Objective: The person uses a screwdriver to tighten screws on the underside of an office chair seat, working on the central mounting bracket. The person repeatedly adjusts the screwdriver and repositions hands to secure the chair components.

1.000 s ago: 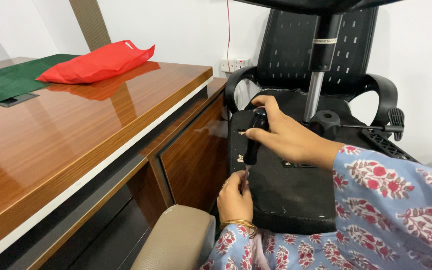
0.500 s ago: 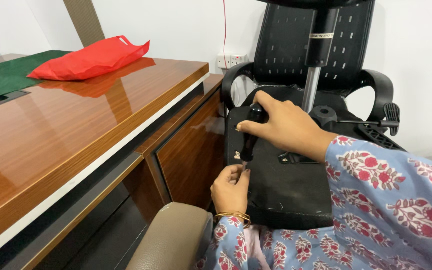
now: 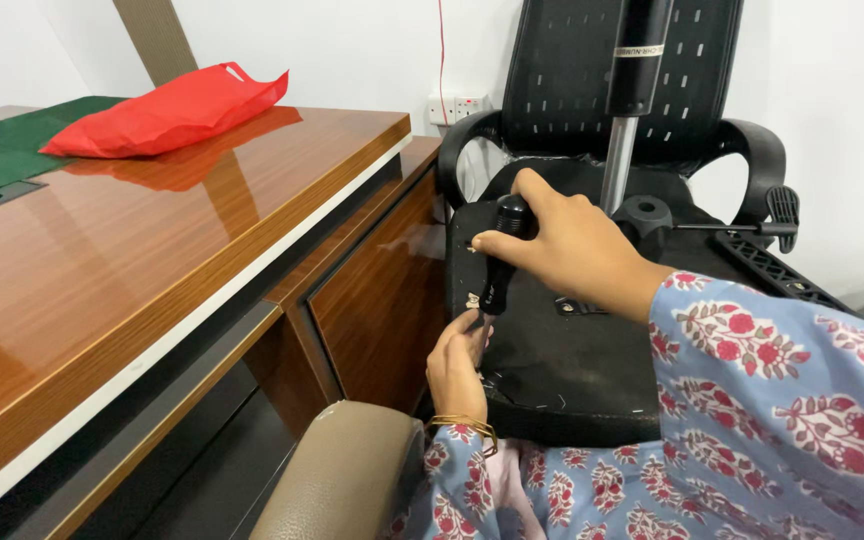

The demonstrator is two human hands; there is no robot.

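A black screwdriver handle [image 3: 504, 250] stands nearly upright against the black underside of an overturned office chair seat [image 3: 572, 350], its lower end pressed to the seat's near left edge. The right hand [image 3: 567, 245] is wrapped around the upper part of the handle, fingers curled closed over its top and thumb along its side. Just below the handle, the left hand [image 3: 457, 360] touches the seat edge where the tool's tip meets it, fingertips pinched together; whether they grip a small fastener or only the tip cannot be told. A gold bangle [image 3: 464, 424] circles that wrist, and both arms wear floral-print sleeves [image 3: 782, 400]. Above the seat underside, a silver gas-lift cylinder [image 3: 620, 165] rises, with a black round mount [image 3: 642, 213] at its foot and a lever [image 3: 752, 226] running rightward from it. Behind the seat stands the black mesh chair back [image 3: 562, 80] with curved armrests [image 3: 752, 160]. Left of the seat is a polished wooden desk [image 3: 152, 260], bearing a red bag [image 3: 167, 110] and a green mat [image 3: 12, 150] at its far end. Below the seat, nearest the camera, shows a tan padded armrest [image 3: 342, 480].
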